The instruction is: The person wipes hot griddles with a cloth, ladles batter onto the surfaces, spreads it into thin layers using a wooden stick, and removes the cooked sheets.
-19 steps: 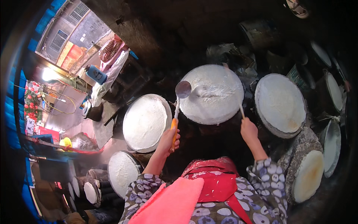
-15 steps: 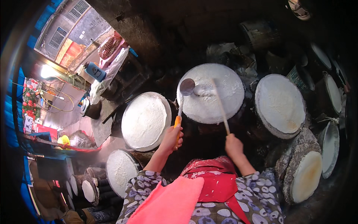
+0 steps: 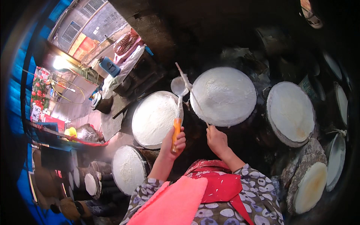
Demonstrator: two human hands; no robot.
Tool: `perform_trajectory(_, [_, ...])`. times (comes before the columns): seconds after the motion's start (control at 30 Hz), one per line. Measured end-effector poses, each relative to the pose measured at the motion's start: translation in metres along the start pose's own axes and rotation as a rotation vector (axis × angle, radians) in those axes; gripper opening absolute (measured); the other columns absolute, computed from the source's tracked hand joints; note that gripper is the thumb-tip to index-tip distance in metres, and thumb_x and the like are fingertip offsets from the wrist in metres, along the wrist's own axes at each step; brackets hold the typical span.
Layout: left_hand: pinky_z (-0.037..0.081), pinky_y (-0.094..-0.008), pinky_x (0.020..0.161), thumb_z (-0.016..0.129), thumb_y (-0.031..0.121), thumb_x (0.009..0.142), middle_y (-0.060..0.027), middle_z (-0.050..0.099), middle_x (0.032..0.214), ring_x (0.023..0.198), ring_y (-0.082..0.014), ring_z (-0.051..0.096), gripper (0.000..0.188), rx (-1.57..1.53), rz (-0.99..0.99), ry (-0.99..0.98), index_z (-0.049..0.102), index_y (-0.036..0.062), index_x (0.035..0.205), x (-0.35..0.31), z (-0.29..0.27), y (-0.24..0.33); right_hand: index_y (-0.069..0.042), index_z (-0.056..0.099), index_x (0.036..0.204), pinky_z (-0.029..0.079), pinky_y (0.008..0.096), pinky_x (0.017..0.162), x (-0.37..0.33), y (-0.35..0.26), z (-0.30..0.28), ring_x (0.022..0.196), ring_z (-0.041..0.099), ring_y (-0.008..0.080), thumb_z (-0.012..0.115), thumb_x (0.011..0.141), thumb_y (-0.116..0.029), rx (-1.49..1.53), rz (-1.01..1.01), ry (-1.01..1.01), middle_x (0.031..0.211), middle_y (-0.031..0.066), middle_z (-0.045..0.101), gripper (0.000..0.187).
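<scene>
My left hand (image 3: 174,141) is closed around the orange handle of a ladle (image 3: 177,88), its round bowl raised between two round griddles. In my right hand (image 3: 217,140) is a thin wooden stick (image 3: 198,104), slanting up and left so that its far part crosses the rim of the ladle's bowl. White paste clings to the stick there. Just right of the ladle is the far round griddle (image 3: 224,96), covered with a white, slightly rough layer. Close to my left hand, another round griddle (image 3: 155,119) carries a similar white layer.
More white-topped round griddles stand at the lower left (image 3: 128,170) and right (image 3: 291,112). One at the lower right (image 3: 310,187) has a browned layer. A blue bottle (image 3: 109,66) and a pink-rimmed basket (image 3: 125,44) sit at the upper left.
The stick has swung left from over the far griddle to the ladle's bowl. My right hand has moved left. The far griddle's central ridge of white paste now looks flatter.
</scene>
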State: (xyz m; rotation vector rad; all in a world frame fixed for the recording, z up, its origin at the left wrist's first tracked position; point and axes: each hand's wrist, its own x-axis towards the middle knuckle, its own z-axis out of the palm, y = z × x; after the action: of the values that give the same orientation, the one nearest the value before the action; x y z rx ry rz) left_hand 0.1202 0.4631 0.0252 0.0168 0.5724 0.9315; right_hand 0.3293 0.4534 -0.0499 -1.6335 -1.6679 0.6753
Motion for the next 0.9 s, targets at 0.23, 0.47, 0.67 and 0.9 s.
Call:
perform_trajectory(0.23, [0.037, -0.0230, 0.043, 0.038, 0.032, 0.103, -0.0008, 0.041, 0.070, 0.047, -0.0084, 0.040, 0.037, -0.396, -0.142, -0.272, 0.044, -0.0032, 0.112, -0.012, 0.023, 0.015, -0.004, 0.054, 0.084, 0.048, 0.0519, 0.059, 0.024, 0.089, -0.057, 0.066, 0.062, 0.0418, 0.048, 0.093, -0.022, -0.332, 0.032, 0.224, 0.073, 0.0208, 0.063, 0.021])
perform_trajectory(0.47, [0.038, -0.0230, 0.043, 0.037, 0.031, 0.103, -0.0003, 0.041, 0.070, 0.047, -0.0078, 0.041, 0.036, -0.437, -0.140, -0.311, 0.042, -0.0029, 0.115, -0.032, 0.027, 0.024, -0.001, 0.056, 0.085, 0.052, 0.0515, 0.068, 0.000, 0.108, -0.050, 0.074, 0.067, 0.0393, 0.048, 0.091, -0.021, -0.472, 0.173, -0.098, 0.076, 0.0224, 0.066, 0.022])
perform_trajectory(0.67, [0.037, -0.0221, 0.043, 0.040, 0.029, 0.102, 0.0005, 0.041, 0.071, 0.048, -0.0064, 0.040, 0.032, -0.305, -0.123, -0.196, 0.044, -0.0008, 0.110, -0.058, 0.016, 0.023, -0.002, 0.055, 0.086, 0.049, 0.0537, 0.064, 0.000, 0.102, -0.074, 0.075, 0.063, 0.0434, 0.047, 0.095, -0.025, -0.390, 0.153, 0.062, 0.077, 0.0248, 0.063, 0.025])
perform_trajectory(0.9, [0.034, -0.0215, 0.042, 0.045, 0.029, 0.101, 0.0006, 0.040, 0.069, 0.047, -0.0069, 0.039, 0.029, -0.260, -0.192, -0.133, 0.046, 0.0004, 0.107, -0.074, 0.009, 0.018, -0.005, 0.053, 0.088, 0.048, 0.0545, 0.067, -0.054, 0.072, -0.064, 0.074, 0.063, 0.0425, 0.050, 0.093, -0.028, -0.429, 0.142, -0.183, 0.074, 0.0235, 0.064, 0.025])
